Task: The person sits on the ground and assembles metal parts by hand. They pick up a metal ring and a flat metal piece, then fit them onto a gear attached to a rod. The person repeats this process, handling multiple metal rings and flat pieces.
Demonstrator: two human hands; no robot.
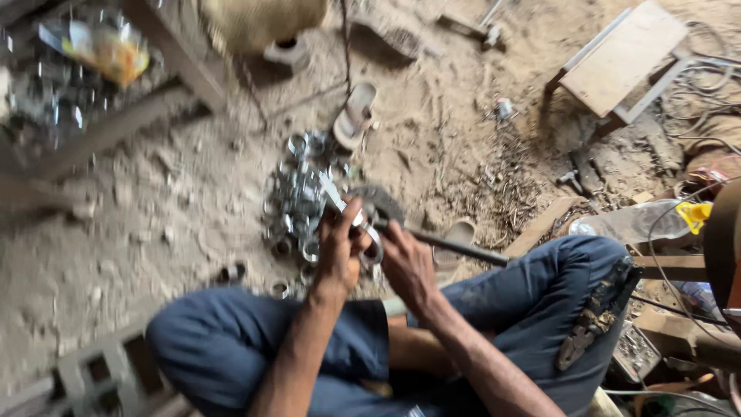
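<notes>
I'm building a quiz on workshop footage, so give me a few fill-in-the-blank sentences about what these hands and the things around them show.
1. The left hand and right hand meet just in front of a pile of shiny metal ____.
2. A long dark ____ runs from the hands over the knee.
3. Beyond the pile lies one pale ____ on the sandy ground.
4. The person's trousers are ____.

Missing words: rings; rod; sandal; blue

Shiny metal ring (373, 252) and flat bright metal strip (337, 199), both held above sandy ground.

Ring small, round, silvery, pinched at fingertips just over knees; strip slanted from upper left down toward ring, apparently touching it (blur hides the joint). Dark thin rod (455, 245) running rightward from same spot, tilted slightly downward.
</notes>
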